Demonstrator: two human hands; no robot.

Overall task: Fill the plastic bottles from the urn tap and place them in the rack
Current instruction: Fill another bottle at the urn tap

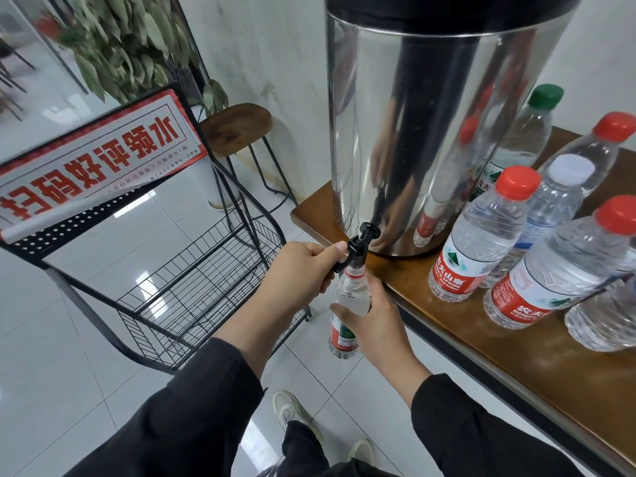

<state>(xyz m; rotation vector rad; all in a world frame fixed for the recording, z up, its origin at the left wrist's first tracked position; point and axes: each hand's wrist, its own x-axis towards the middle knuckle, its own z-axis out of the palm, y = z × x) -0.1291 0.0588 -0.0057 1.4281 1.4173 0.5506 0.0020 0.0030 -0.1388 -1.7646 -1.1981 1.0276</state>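
Right hand (370,316) clasped around uncapped water bottle (347,311) under steel urn's (430,132) black tap (359,242), left hand (299,270) pinching tap lever.

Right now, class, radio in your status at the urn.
Left hand on tap lever. Right hand holding bottle under tap. Rack empty, nothing in the way.

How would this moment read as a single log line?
step: filling | left hand: on tap lever | right hand: holds bottle under urn spout | rack: no bottles visible
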